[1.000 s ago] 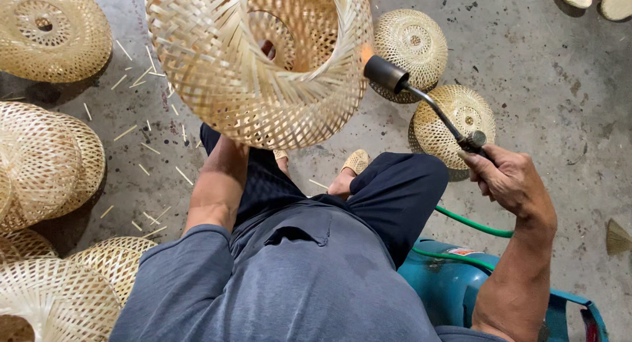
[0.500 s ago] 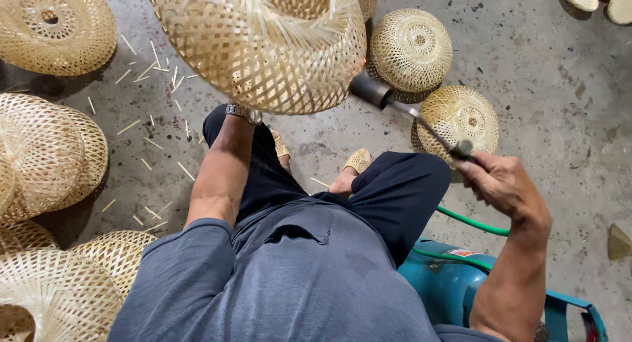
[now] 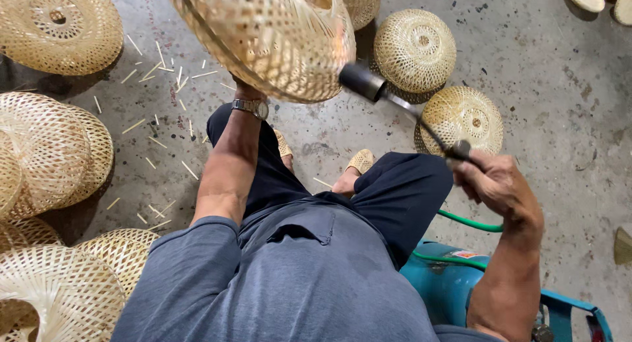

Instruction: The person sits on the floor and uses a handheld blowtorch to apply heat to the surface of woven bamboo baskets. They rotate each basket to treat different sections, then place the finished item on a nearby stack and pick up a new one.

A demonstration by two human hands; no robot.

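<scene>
Gripping the handle of a gas torch [image 3: 405,111], right hand [image 3: 500,187] with fingers [image 3: 471,177] curled tight around it. Pointing the dark nozzle at the lower edge of a woven bamboo shade [image 3: 270,36], now touching or nearly so, having been a little apart a second ago. Holding that shade raised on the left arm, wristwatch [image 3: 251,107] showing, the left hand itself hidden inside the weave; impossible telling whether those fingers are spread or clenched. Tilting the shade further round than before, presenting fresh rim to the nozzle. Seeing no flame clearly. Trailing a green hose [image 3: 471,222] to a blue cylinder [image 3: 447,283], partly cut off below. Lying around on the concrete floor [image 3: 559,85], more woven shades [image 3: 415,49].
</scene>
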